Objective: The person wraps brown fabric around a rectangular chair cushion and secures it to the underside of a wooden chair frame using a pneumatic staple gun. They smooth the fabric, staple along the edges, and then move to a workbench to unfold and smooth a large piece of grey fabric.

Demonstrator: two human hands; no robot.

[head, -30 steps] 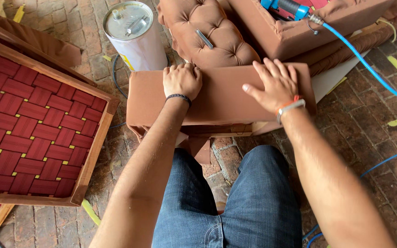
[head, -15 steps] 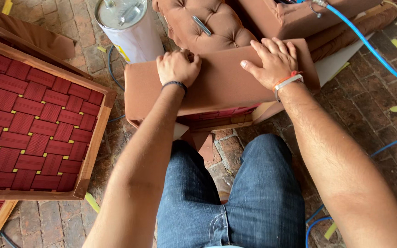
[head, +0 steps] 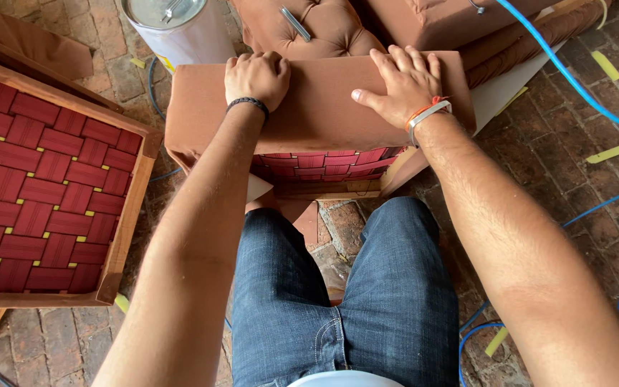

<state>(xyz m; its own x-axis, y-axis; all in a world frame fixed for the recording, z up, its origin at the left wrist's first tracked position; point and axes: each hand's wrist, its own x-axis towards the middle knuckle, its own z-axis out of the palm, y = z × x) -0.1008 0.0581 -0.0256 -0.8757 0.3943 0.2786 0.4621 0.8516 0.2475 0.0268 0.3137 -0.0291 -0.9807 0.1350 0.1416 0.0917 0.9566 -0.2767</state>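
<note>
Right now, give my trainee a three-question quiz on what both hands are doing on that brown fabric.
1. True or false: the right hand lies flat, fingers spread, on the brown fabric.
2. The left hand is: A) curled at the fabric's far edge, B) lifting the white bucket, C) on the jeans.
3. What shows beneath the fabric's near edge?

Key: 1 true; 2 A; 3 red woven webbing.

We count two hands: our left hand (head: 256, 77) and right hand (head: 399, 84), each wrist with one band. There is one brown fabric-covered panel (head: 317, 107) and one white bucket (head: 177, 29). We see one wooden frame (head: 127, 215) of red webbing at the left, one tufted cushion (head: 324, 29), one metal tool (head: 296, 24) lying on it, and two blue hoses (head: 574, 79).
</note>
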